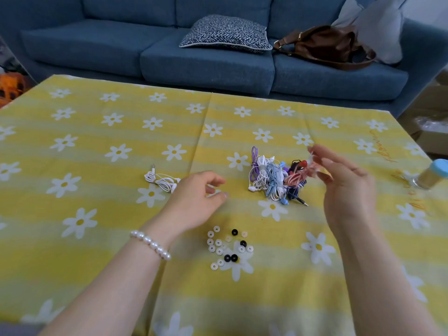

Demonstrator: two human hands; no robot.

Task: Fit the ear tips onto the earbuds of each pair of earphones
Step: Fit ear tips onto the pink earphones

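Lying loose on the counter [97, 132], near edge, centre: white and black ear tips [228, 248]. Sitting beyond these, a tangled pile of earphones [274, 178] in white, blue, purple and dark cords. Resting apart to the left, one coiled white pair [161, 181]. Hovering over the counter beside that pair, left hand [194, 200] with fingers loosely curled, gripping nothing visible. Lifting at the pile's right edge, right hand [344, 180], blurred, fingers pinching a pink cord [300, 174]. Standing at far right, a blue-capped bottle [434, 174].
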